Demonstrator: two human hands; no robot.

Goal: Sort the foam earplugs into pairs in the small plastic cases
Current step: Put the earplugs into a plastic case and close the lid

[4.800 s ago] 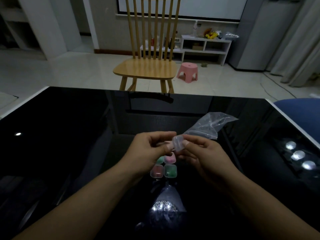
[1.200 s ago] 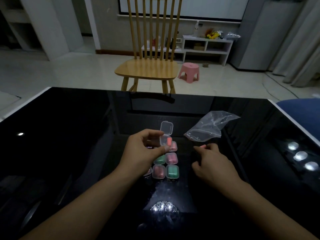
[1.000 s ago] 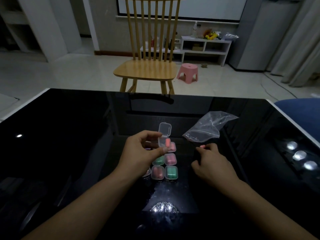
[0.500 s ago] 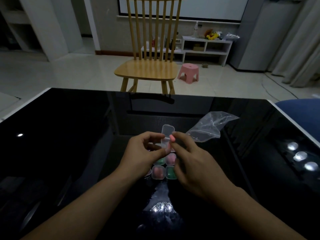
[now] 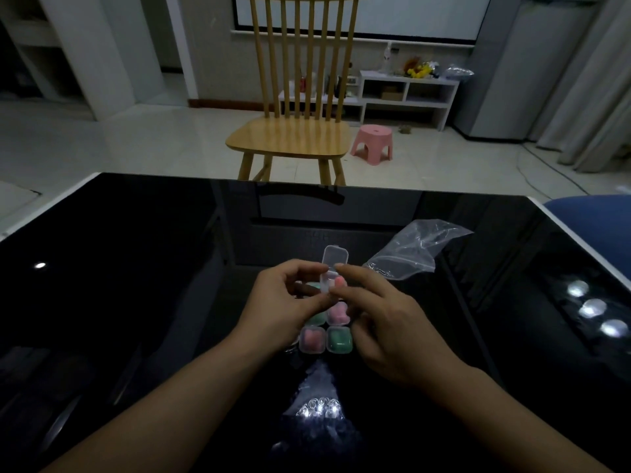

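My left hand [image 5: 285, 303] holds a small clear plastic case [image 5: 329, 273] above the table, its lid standing open. My right hand [image 5: 382, 317] is at the case's right side, its forefinger and thumb on a pink earplug [image 5: 339, 282] at the case's opening. Below the hands, closed cases lie in a block on the black table [image 5: 136, 268]: a pink case [image 5: 311, 339], a green case [image 5: 338, 339], another pink case [image 5: 337, 314] and a green one [image 5: 316, 318] partly under my left fingers.
An empty clear zip bag [image 5: 413, 249] lies just right of the hands. A wooden chair [image 5: 293, 131] stands beyond the far table edge, with a pink stool [image 5: 372, 138] on the floor. A blue seat [image 5: 594, 213] is at the right edge.
My right hand picked a pink earplug off the table near the bag and carried it left to the open case in my left hand. The case has stayed open.
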